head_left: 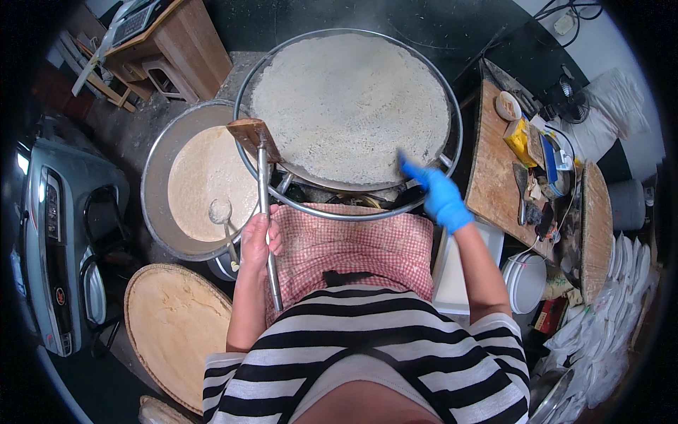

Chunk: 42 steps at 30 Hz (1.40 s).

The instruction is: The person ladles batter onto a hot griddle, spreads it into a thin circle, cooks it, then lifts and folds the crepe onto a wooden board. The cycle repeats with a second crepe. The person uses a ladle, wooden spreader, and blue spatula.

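Observation:
My bare left hand (pixel 257 244) is closed round the long metal handle of a spreader (pixel 248 132). Its wooden head is raised over the near left rim of a round griddle (pixel 311 177). A wide, pale sheet of batter (pixel 346 106) covers the griddle, with faint haze above it. My right hand (pixel 445 199), in a blue glove, is at the griddle's near right edge, beside the metal ring (pixel 461 120). A dark blue, blurred tip extends from its fingers over the sheet; I cannot make out whether that is a fingertip or a small tool.
Left of the griddle stands a large pot (pixel 157 166) of batter with a ladle (pixel 221 212) in it. A round board with pale flatbreads (pixel 173 325) lies below. At right, a wooden table (pixel 487 155) bears a bowl, a yellow packet and a scraper. A white tub (pixel 466 265) sits near my right forearm.

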Motion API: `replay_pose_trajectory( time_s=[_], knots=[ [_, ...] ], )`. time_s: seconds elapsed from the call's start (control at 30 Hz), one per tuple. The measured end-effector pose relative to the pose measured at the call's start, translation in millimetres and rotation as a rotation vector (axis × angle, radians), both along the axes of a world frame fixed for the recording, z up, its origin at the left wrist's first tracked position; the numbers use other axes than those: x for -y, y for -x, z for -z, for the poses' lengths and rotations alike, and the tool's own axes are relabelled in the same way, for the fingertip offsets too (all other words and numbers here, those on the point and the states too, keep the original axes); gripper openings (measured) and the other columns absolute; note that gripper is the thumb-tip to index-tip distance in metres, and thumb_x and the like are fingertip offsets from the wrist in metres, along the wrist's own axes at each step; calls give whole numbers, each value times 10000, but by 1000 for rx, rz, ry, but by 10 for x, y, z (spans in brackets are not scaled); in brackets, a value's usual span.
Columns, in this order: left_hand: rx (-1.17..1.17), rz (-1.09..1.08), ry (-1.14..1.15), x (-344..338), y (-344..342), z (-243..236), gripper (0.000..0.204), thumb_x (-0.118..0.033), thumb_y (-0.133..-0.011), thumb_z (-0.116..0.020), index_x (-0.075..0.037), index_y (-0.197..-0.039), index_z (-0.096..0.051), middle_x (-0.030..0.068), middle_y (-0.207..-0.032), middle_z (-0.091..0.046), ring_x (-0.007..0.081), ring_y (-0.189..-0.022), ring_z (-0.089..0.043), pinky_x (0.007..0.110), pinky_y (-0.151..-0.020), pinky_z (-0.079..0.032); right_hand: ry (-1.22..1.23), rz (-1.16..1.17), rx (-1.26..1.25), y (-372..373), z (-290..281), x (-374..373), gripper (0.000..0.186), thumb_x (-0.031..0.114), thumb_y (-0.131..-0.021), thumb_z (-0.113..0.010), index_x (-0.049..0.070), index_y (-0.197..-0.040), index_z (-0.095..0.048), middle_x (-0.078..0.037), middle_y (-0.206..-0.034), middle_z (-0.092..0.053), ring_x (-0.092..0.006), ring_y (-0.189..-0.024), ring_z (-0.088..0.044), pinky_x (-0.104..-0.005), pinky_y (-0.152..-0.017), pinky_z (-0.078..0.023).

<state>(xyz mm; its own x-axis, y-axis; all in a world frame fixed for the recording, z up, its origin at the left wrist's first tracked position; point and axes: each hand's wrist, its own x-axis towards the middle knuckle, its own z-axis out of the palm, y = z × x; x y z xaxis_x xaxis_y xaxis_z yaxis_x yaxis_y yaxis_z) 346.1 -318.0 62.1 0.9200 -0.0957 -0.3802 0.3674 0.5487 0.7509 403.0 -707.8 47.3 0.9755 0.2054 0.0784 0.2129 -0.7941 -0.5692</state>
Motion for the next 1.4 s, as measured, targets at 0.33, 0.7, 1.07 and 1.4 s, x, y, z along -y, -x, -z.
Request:
replay_pose_trajectory(
  time_s=[0.33, 0.7, 1.07, 1.4],
  knots=[
    [8, -45, -10, 35, 29, -22, 332, -276, -942, -449, -15, -1143, -489, -20, -606, -400, 43, -418, -349, 174, -365, -295, 328, 123, 61, -59, 352, 46, 375, 7, -802, -470, 26, -1174, -510, -226, -1145, -543, -365, -1046, -532, -394, -916, -418],
    [38, -16, 9, 11, -36, -54, 318, -265, -954, -430, -22, -1149, -490, -11, -625, -419, 57, -439, -371, 191, -384, -329, 129, 55, -59, 203, -181, -403, 378, -13, -756, -486, 21, -1132, -508, -257, -1061, -543, -389, -991, -531, -433, -857, -422],
    [33, -22, -9, 50, -35, -26, 325, -268, -951, -428, -19, -1153, -481, -18, -606, -407, 47, -416, -359, 185, -366, -299, 265, -103, -351, 148, 59, -1125, 665, -63, -655, -521, 209, -1261, -479, -225, -1064, -566, -394, -986, -545, -437, -822, -458],
    [18, -76, -1, -85, 76, 13, 325, -265, -949, -430, -23, -1161, -481, -24, -615, -391, 44, -425, -343, 181, -368, -301, 265, 313, -57, -247, -242, -265, 326, -15, -750, -486, -16, -1072, -540, -257, -983, -576, -409, -927, -552, -422, -814, -452]
  ],
)
